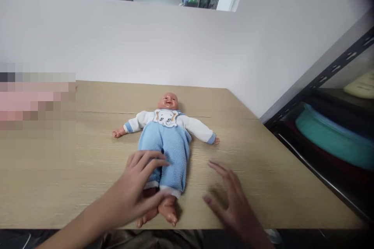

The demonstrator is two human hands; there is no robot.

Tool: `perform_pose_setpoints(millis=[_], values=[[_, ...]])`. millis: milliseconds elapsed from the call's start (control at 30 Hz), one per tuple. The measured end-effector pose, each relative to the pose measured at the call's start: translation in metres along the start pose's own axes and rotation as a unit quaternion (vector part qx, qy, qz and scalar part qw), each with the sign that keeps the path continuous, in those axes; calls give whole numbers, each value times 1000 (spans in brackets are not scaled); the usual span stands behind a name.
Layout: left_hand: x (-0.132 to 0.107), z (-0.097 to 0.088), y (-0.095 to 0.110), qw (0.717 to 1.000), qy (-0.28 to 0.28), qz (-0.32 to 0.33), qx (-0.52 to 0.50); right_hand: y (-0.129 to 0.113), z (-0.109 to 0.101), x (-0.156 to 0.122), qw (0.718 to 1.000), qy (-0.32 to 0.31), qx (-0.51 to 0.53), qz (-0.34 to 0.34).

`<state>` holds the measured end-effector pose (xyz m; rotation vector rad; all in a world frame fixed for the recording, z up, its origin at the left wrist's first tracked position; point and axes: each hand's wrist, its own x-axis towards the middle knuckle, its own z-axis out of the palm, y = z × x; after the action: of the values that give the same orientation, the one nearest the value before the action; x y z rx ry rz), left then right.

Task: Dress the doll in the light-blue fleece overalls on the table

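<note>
A baby doll in a blue romper and white sleeves lies on its back on the wooden table, head away from me and arms spread. My left hand rests on the doll's lower left leg near the cuff, fingers partly curled over the fabric. My right hand hovers just right of the doll's legs with fingers spread, holding nothing.
A white partition wall stands behind the table. A dark metal shelf at the right holds a teal round object. A blurred pink patch sits at the table's left.
</note>
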<state>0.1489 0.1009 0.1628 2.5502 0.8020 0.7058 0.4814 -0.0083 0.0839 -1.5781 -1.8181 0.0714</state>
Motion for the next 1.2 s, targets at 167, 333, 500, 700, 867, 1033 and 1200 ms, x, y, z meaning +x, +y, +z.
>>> perform_pose_setpoints(millis=[167, 333, 500, 700, 867, 1033, 1200], values=[[69, 8, -27, 1000, 23, 15, 10, 67, -17, 67, 998, 20, -54, 17], [144, 31, -53, 997, 7, 54, 55, 116, -10, 128, 998, -62, 8, 18], [218, 47, -59, 983, -95, 104, 117, 122, -14, 161, 985, -49, 149, 73], [246, 61, -68, 985, -68, 104, 120, 98, 7, 162, 943, 37, 324, 68], [236, 57, -90, 990, 86, 103, -46, 94, 37, 145, 959, 4, 268, 87], [231, 52, -102, 945, 172, 101, -261, 82, 53, 144, 941, -92, 305, 113], [227, 51, -107, 909, 238, 79, -333, 50, 78, 156, 894, -128, 403, 147]])
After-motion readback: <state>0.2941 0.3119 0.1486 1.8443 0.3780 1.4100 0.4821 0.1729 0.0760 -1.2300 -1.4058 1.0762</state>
